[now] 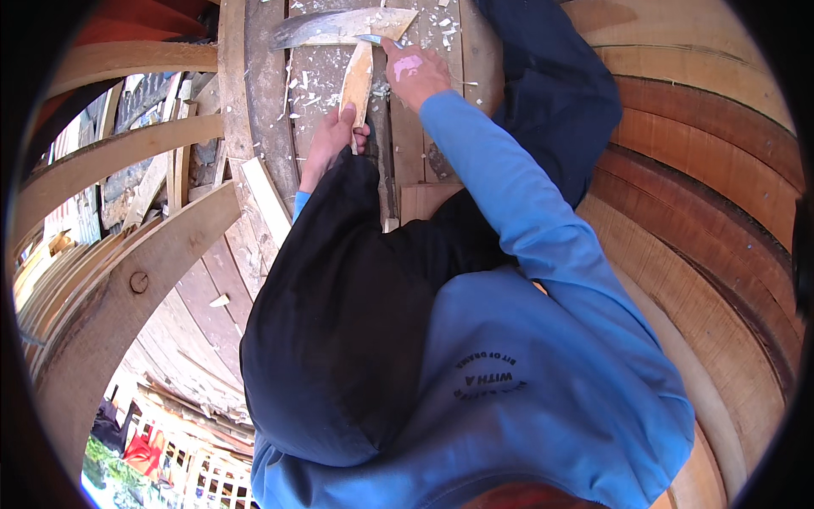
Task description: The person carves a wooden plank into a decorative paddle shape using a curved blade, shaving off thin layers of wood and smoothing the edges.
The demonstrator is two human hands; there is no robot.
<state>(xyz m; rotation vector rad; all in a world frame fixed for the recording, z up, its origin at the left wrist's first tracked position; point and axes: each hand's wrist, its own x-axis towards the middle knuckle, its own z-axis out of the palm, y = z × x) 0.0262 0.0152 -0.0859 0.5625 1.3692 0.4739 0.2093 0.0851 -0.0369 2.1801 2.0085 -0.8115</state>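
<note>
My left hand (331, 140) grips the lower end of a narrow tapered piece of pale wood (358, 81), held upright on a worn plank surface (263, 93). My right hand (414, 72), at the end of a blue sleeve, holds a small tool with a blue-grey blade (377, 39) against the top of that piece. A broad curved wooden blade shape (339, 25) lies just beyond it. My dark trousers and blue sweatshirt fill the lower middle of the view.
Pale wood chips (314, 81) litter the planks. Curved timber ribs (127, 161) run along the left, and curved hull planking (704, 212) rises on the right. A loose batten (265, 197) lies by my knee. Ground and a fence show far below at lower left.
</note>
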